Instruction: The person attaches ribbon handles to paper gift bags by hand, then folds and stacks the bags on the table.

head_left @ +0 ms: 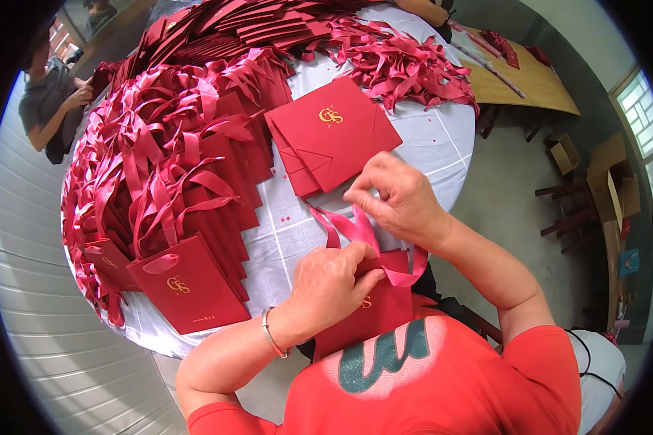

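Note:
Close to my body, my left hand grips the top edge of a small red paper gift bag with gold lettering, thumb and fingers pinched together. A pink ribbon loops out of the bag's top. Just above, my right hand is closed with bent fingers, and a strand of the ribbon runs up to its fingertips. Beyond my hands lies a short stack of flat red bags with a gold logo, apart from my fingers.
Many ribboned red bags fill the left of the round, white-covered table. Loose ribbons and more flat bags lie at the back. Another person stands at left. A wooden table and cardboard boxes are at right.

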`<state>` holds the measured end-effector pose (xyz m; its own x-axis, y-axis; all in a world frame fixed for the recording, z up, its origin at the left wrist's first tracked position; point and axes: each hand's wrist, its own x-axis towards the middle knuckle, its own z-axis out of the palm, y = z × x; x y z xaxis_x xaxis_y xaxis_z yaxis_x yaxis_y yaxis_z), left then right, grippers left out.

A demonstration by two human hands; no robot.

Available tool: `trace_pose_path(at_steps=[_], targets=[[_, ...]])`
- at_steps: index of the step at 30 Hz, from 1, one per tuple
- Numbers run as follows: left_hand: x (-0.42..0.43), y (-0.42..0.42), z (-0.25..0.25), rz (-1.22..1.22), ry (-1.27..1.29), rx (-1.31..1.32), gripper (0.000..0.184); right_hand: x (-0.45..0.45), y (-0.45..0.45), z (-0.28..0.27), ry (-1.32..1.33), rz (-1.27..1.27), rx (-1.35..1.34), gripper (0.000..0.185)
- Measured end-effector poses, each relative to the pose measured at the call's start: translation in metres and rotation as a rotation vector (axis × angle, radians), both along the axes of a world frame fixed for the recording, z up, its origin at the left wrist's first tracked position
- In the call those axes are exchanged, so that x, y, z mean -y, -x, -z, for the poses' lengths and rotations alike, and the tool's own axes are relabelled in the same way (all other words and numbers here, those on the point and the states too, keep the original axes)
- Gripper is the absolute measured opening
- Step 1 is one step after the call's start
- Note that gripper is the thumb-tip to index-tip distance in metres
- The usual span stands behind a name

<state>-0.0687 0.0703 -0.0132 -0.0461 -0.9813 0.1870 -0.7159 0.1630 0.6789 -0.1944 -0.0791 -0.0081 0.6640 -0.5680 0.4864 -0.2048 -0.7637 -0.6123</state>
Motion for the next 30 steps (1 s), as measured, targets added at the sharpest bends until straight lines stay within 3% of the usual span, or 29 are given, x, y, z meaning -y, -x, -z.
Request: trace_pose_path(at_steps=[3,7,12,15,20,22,24,26,30], targets=[[-0.001,0.001,0.002,-0.002,0.013,0.0,0.026,-0.014,-0.01,0.004,-0.016,-0.073,-0.23,0.017],[-0.002,0.0,0.005,-0.003,0.023,0.002,0.026,-0.014,-0.028,0.0,0.045,0.021,-0.487,0.021],[-0.002,0.0,-0.001,0.027,0.047,-0.03,0.024,-0.001,-0.013,-0.006,-0.056,0.135,-0.334,0.021],[0.0,0.003,0.002,0.007,0.08,-0.061,0.023,0.013,0.001,0.002,-0.278,0.137,-0.166,0.019],[0.001,0.004,0.001,0.007,0.051,-0.053,0.023,0.019,0.02,-0.003,-0.424,0.154,-0.187,0.02],[0.002,0.007,0.001,0.009,0.022,-0.044,0.024,0.016,0.017,-0.004,-0.601,0.09,-0.295,0.02],[0.004,0.009,0.004,-0.004,0.111,-0.08,0.024,0.014,0.009,-0.003,-0.509,0.074,-0.307,0.024],[0.004,0.01,0.005,0.002,0.109,-0.067,0.023,0.011,0.001,-0.008,-0.208,0.127,-0.469,0.03],[0.003,0.01,0.0,0.022,0.091,-0.059,0.024,0.016,-0.005,0.0,-0.089,0.145,-0.546,0.029]])
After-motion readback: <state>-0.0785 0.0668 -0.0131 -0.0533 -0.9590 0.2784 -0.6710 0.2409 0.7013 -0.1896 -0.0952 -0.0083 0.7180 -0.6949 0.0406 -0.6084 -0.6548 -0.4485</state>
